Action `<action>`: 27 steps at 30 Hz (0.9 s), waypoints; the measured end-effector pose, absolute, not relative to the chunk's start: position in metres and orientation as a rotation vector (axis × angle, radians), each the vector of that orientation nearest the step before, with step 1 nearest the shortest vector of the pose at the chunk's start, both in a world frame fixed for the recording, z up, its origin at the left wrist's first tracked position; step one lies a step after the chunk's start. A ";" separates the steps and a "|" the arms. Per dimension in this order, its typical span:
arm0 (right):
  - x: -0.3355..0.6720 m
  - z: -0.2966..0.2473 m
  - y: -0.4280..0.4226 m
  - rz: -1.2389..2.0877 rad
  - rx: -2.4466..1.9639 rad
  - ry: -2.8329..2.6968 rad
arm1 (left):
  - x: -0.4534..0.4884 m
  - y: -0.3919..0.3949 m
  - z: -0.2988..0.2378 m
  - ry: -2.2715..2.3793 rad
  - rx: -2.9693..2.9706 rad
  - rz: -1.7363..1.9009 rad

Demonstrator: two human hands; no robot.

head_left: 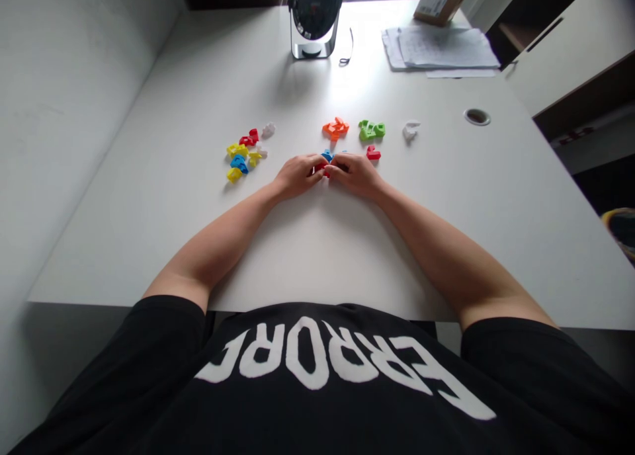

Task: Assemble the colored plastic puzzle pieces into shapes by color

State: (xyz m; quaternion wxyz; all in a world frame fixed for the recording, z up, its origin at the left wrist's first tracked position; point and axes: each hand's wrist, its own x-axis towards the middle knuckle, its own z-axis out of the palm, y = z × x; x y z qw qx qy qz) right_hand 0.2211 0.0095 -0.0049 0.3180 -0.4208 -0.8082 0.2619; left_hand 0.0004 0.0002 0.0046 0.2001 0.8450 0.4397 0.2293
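Observation:
My left hand (299, 174) and my right hand (358, 174) meet at the middle of the white table, their fingertips closed around a small red plastic piece (326, 166). Most of that piece is hidden by the fingers. Just behind the fingertips lies a blue piece (327, 155), partly covered. Orange pieces (336, 128) sit in a group beyond my hands, with green pieces (372, 130) to their right. Another red piece (374, 153) is close to my right hand's knuckles. Left of my left hand is a loose group of yellow (234, 175), blue (239, 163), red (249, 137) and white pieces (268, 129).
A white piece (411, 130) lies farther right, before a round cable hole (477, 117). At the back stand a black round device on a stand (314, 12), a thin cord (346, 59), stacked papers (441, 49) and a cardboard box (441, 2). A wall (89, 78) borders the left side.

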 end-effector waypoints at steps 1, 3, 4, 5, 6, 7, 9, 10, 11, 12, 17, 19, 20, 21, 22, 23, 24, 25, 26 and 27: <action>0.221 -0.005 0.010 0.685 -1.107 -2.128 | 0.000 0.000 0.005 1.235 2.361 0.636; 0.222 -0.006 0.010 0.680 -1.109 -2.132 | 0.000 0.000 0.005 1.243 2.361 0.629; 0.222 -0.007 0.010 0.680 -1.109 -2.133 | 0.000 0.000 0.005 1.244 2.361 0.628; 0.222 -0.007 0.010 0.681 -1.109 -2.135 | 0.000 0.000 0.005 1.244 2.361 0.628; 0.222 -0.007 0.010 0.682 -1.108 -2.135 | 0.001 0.000 0.005 1.243 2.360 0.629; 0.222 -0.007 0.010 0.683 -1.109 -2.136 | 0.001 0.000 0.005 1.242 2.359 0.630; 0.222 -0.005 0.010 0.685 -1.114 -2.137 | 0.001 0.000 0.005 1.240 2.358 0.634; 0.222 -0.005 0.010 0.687 -1.115 -2.136 | 0.001 0.000 0.005 1.237 2.360 0.637; 0.221 -0.004 0.009 0.689 -1.116 -2.134 | 0.001 0.000 0.005 1.234 2.362 0.641; 0.221 -0.003 0.009 0.692 -1.115 -2.132 | 0.001 0.000 0.005 1.230 2.365 0.645; 0.220 -0.004 0.008 0.702 -1.107 -2.103 | 0.000 0.002 0.002 1.210 2.368 0.671; 0.220 -0.005 0.007 0.712 -1.103 -2.093 | -0.001 0.002 0.001 1.204 2.368 0.678; 0.220 -0.005 0.007 0.719 -1.100 -2.091 | -0.001 0.002 0.001 1.201 2.369 0.679; 0.220 -0.004 0.007 0.724 -1.099 -2.091 | -0.001 0.003 0.001 1.199 2.369 0.678; 0.220 -0.004 0.007 0.728 -1.099 -2.091 | -0.001 0.003 0.001 1.200 2.370 0.674; 0.220 -0.003 0.007 0.730 -1.100 -2.092 | -0.001 0.002 0.001 1.202 2.369 0.670; 0.220 -0.003 0.007 0.730 -1.103 -2.094 | -0.001 0.002 0.001 1.206 2.369 0.665; 0.220 -0.003 0.007 0.730 -1.104 -2.096 | -0.001 0.002 0.001 1.212 2.368 0.659; 0.220 -0.003 0.008 0.729 -1.104 -2.099 | -0.001 0.002 0.002 1.216 2.368 0.653; 0.220 -0.003 0.008 0.727 -1.102 -2.103 | -0.001 0.002 0.002 1.220 2.367 0.649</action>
